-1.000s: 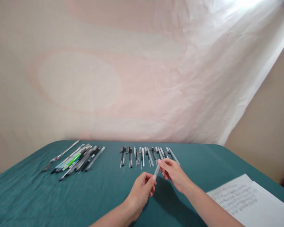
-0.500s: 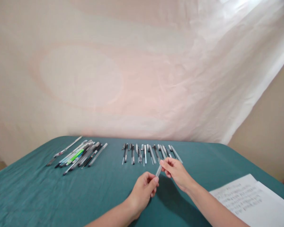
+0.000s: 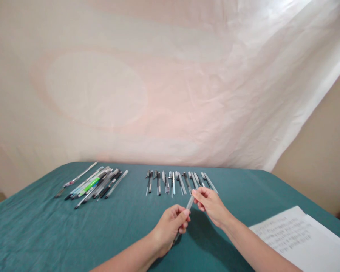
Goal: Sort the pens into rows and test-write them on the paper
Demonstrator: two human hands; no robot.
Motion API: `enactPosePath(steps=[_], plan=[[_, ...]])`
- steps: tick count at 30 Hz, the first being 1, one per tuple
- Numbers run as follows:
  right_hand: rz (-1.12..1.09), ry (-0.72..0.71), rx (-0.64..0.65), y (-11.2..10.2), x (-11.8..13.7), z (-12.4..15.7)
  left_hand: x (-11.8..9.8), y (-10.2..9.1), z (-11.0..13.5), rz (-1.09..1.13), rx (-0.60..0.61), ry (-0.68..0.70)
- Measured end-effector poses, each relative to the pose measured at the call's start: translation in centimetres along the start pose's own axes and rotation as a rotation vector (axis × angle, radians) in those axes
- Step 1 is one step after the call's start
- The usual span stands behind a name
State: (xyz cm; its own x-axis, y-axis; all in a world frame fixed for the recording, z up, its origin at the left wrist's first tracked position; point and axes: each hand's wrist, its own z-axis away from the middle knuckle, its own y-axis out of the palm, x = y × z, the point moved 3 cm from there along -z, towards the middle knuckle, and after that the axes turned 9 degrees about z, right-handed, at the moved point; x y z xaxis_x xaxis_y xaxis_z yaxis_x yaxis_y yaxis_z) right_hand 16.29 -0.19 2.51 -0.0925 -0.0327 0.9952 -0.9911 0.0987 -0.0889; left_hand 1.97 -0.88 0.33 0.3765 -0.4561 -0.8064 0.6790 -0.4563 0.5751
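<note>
A translucent pen (image 3: 190, 203) is held up over the table between my two hands, slanting from lower left to upper right. My left hand (image 3: 171, 228) is closed round its lower part, thumb on top, and a darker end sticks out beneath the palm. At the upper end, my right hand (image 3: 211, 206) pinches the pen between thumb and fingers. Beyond my hands lies a row of pens, caps and thin parts, among them a dark pen (image 3: 159, 184) and a clear one (image 3: 210, 183).
On the left lies a loose heap of pens with a bright green pen (image 3: 91, 186) in it. Handwritten paper sheets (image 3: 323, 245) rest at the front right. A dark green cloth (image 3: 124, 226) covers the table, and a pale sheet (image 3: 170, 94) hangs behind.
My left hand has shifted slightly down the pen or turned, and a dark end now shows below it. More of the pen is visible between the hands. The right hand has barely moved.
</note>
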Motion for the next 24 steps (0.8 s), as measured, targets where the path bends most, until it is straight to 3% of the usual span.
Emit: enactPosePath(steps=[11, 18, 24], plan=[[-0.044, -0.001, 0.016, -0.01, 0.33, 0.21, -0.20, 0.46, 0.30, 0.270, 0.069, -0.184], [-0.132, 0.071, 0.096, -0.09, 0.63, 0.14, -0.18, 0.36, 0.09, 0.267, 0.066, -0.188], [-0.080, 0.072, 0.128, -0.01, 0.28, 0.20, -0.11, 0.30, 0.06, 0.178, 0.070, -0.135]])
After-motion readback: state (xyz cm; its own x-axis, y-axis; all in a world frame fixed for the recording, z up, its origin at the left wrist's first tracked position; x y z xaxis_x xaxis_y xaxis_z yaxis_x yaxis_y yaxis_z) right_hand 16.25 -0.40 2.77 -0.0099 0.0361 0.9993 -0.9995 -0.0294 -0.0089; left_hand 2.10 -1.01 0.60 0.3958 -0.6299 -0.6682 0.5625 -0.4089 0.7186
